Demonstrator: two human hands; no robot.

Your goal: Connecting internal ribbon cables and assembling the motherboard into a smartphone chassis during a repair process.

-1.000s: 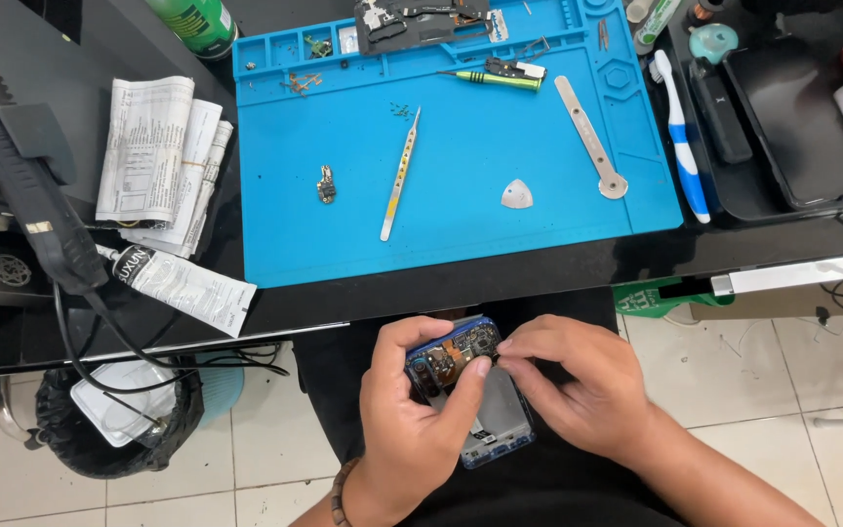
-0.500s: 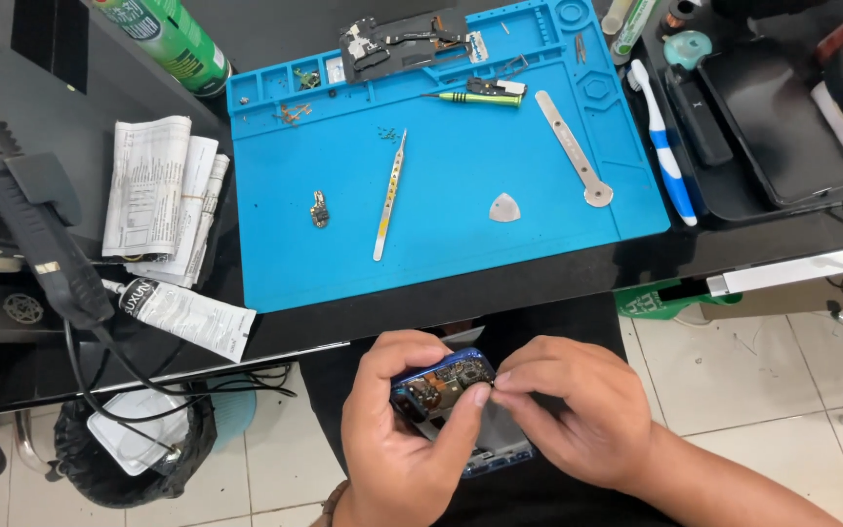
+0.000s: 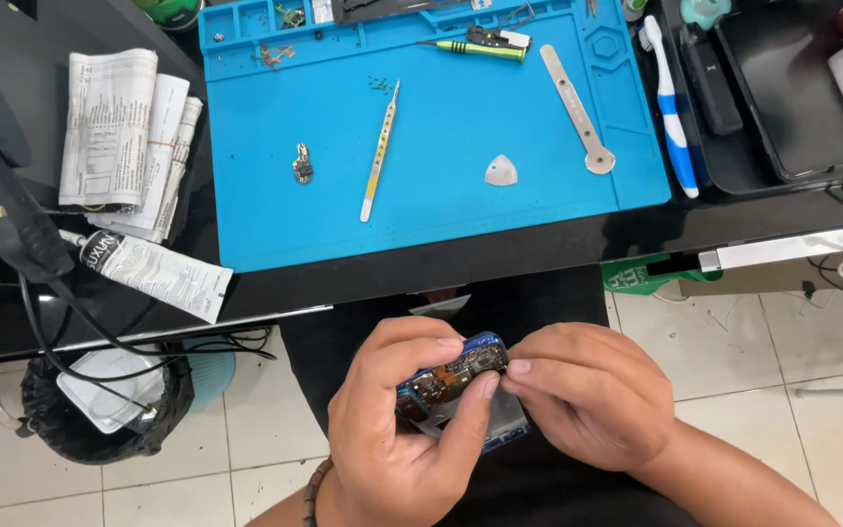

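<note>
Both hands are low in the head view, over my lap and below the table edge. My left hand [image 3: 397, 425] grips an opened blue phone [image 3: 456, 379] with its circuit board showing. My right hand [image 3: 587, 390] pinches at the phone's upper right edge with thumb and fingertips. The phone's lower half is hidden between the two hands. On the blue work mat [image 3: 441, 215] above lie tweezers [image 3: 380, 151], a small circuit part [image 3: 301, 164], a grey triangular pick [image 3: 501, 172], a metal pry tool [image 3: 576, 107] and a green-handled screwdriver [image 3: 475, 47].
A toothbrush [image 3: 670, 102] and a black tray [image 3: 792, 98] sit right of the mat. Folded papers [image 3: 124, 132] and a white glue tube [image 3: 153, 273] lie at the left, beside a black handheld tool with a cable [image 3: 2, 195]. A bin [image 3: 100, 400] stands on the tiled floor.
The view has moved closer and shifted; the hands keep hold of the phone, with the right fingers working along its top edge.
</note>
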